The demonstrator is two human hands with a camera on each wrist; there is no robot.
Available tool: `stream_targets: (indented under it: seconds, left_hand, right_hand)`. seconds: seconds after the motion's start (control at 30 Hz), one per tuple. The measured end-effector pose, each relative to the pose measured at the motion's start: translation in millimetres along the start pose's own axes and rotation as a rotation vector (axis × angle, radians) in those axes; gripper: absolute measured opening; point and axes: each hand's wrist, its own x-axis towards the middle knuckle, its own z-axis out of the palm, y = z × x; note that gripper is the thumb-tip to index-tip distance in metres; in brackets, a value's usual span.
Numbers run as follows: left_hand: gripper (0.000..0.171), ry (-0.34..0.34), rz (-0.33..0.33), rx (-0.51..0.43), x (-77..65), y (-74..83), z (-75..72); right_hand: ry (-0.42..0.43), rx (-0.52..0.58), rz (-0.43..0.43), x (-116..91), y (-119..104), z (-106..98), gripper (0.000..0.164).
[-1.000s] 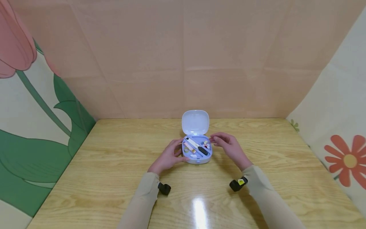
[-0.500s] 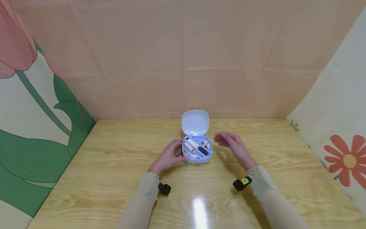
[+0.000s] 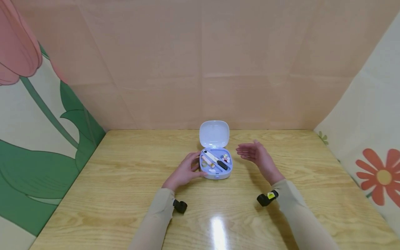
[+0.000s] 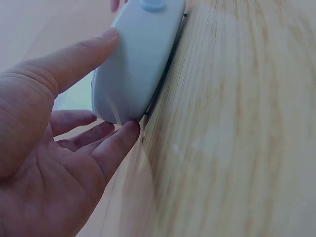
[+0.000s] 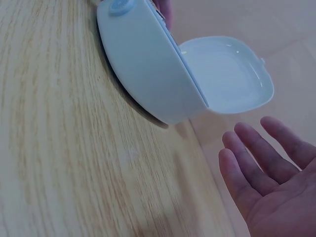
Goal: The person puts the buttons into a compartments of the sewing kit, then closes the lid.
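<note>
A pale blue sewing kit box [image 3: 217, 176] stands on the table with its lid [image 3: 214, 134] raised at the back. My left hand [image 3: 184, 171] holds the box's left side. In the left wrist view, the thumb [image 4: 84, 61] lies against the front wall and the fingertips meet the end of the box [image 4: 133, 64]. To the right of the box, my right hand [image 3: 257, 158] hovers apart from it with fingers extended, holding nothing. Inside the tray are a white tool with a black end [image 3: 215, 159], a pink-and-white piece [image 3: 206, 160] and several small buttons [image 3: 225, 158].
The wooden table [image 3: 140, 201] runs back to a beige draped wall [image 3: 200, 69]. Flower-printed panels stand at the left [image 3: 40, 139] and right [image 3: 372, 139]. A black camera is strapped to each wrist.
My right hand has drawn away from the box's right side, moving right, and its fingers have straightened. The left hand and the box stay in place.
</note>
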Motion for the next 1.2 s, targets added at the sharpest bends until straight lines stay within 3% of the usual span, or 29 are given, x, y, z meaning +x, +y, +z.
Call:
stream_targets:
  seconds: [0.27, 0.57, 0.8, 1.03, 1.2]
  left_hand:
    - [0.085, -0.002, -0.019, 0.004, -0.8, 1.4, 0.2]
    - [0.084, 0.005, -0.025, 0.008, -0.3, 0.9, -0.3]
    - [0.084, -0.001, -0.028, -0.003, -0.9, 0.7, 0.5]
    - [0.085, 0.004, -0.037, 0.005, -1.6, 3.2, 0.0]
    - [0.084, 0.002, -0.029, 0.0, -1.2, 2.9, 0.1]
  right_hand:
    - [-0.041, 0.115, 0.04, 6.5, -1.5, -9.3, 0.077]
    - [-0.079, 0.358, 0.11, 23.2, -1.4, -16.0, 0.083]
    - [-0.081, 0.431, 0.151, 37.4, 3.1, -16.3, 0.088]
    - [-0.135, 0.528, 0.126, 50.5, 9.1, -11.9, 0.09]
    - [-0.123, 0.555, 0.12, 54.8, 12.2, -6.7, 0.089]
